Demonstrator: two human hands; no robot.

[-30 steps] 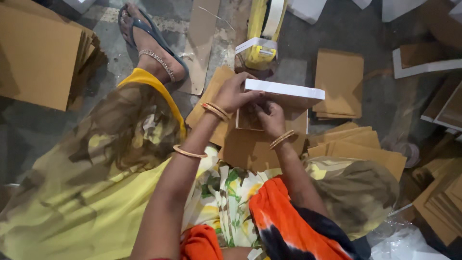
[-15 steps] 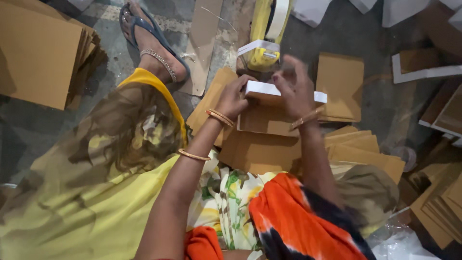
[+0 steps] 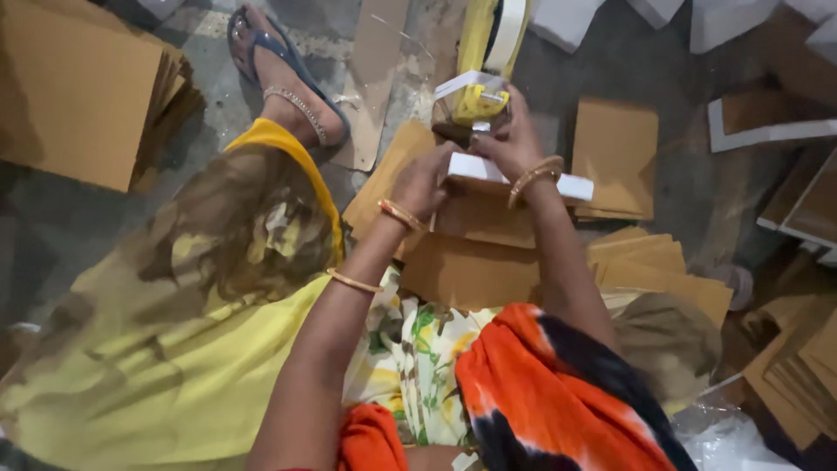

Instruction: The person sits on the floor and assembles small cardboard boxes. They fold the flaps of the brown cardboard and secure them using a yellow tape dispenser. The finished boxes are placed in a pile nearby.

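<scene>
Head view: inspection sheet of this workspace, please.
Surface: grey floor, worn.
Job's things: white-edged brown box, held over loose cardboard sheets; yellow tape dispenser just beyond.
Clutter: cardboard stack far left; more sheets and white-edged pieces right.
Grippers: left hand and right hand both grip the box.
Cables: nothing seen.
Surroundings: sandalled foot; clear plastic lower right.

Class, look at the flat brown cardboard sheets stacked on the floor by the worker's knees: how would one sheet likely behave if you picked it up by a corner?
The cardboard sheets look thin and flat, so one would probably feel light and bend somewhat. Fanned unevenly, the stack would likely slide apart if pushed. The white-edged box between the left hand and right hand keeps its shape, suggesting the board is fairly stiff.
</scene>
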